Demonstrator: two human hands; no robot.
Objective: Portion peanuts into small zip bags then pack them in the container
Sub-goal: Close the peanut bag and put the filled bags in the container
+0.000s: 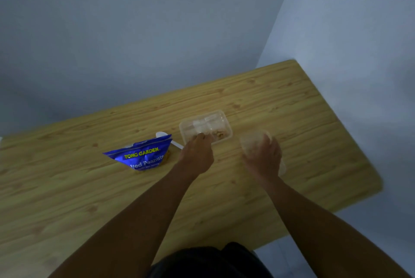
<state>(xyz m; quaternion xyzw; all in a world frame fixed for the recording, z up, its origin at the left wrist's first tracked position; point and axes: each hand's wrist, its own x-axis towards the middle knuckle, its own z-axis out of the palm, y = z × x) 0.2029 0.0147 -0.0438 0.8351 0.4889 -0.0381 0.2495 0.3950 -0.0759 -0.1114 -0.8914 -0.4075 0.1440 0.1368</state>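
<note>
A clear rectangular plastic container [221,118] sits on the wooden table [292,107] and holds small zip bags with peanuts. My left hand [197,154] rests at its near rim, fingers curled on the edge. My right hand [263,156] lies over a clear plastic lid [249,140] to the right of the container, gripping it. A blue peanut bag [141,156] stands to the left, with a few peanuts spilled beside it. A white plastic spoon [169,139] lies behind the bag.
The table ends at the right edge [359,142] and meets a grey wall at the back. My dark clothing [213,262] shows at the bottom.
</note>
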